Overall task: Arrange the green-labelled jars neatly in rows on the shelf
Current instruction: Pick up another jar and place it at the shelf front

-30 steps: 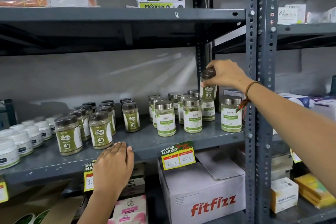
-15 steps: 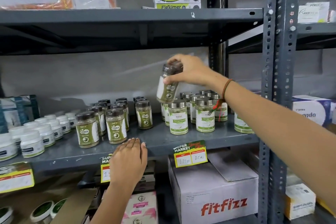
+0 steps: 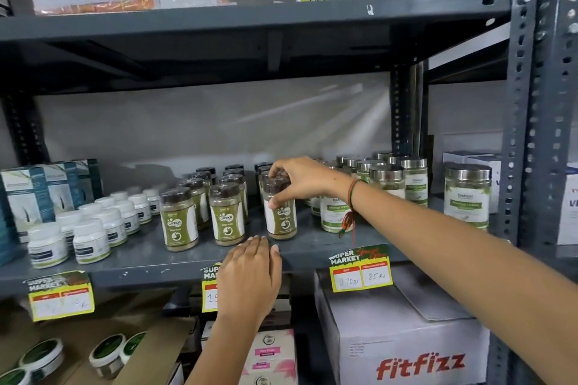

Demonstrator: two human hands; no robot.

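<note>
A grey metal shelf (image 3: 312,251) is seen from in front. A dark-lidded jar (image 3: 280,216) with a green label is gripped around its lid by the right hand (image 3: 301,180), fingers curled over the top and thumb pressed on the label. The jar stands at the right end of the near row, just beside two matching jars (image 3: 203,219), with more ranked behind them. Whether its base is fully on the shelf cannot be told. The left hand (image 3: 250,278) is laid flat, fingers together, on the shelf's front edge, holding nothing. Steel-lidded jars (image 3: 387,181) are grouped to the right. The placing step appears to be in hand; next, the jar would need squaring with its row, label forward, before release.
</note>
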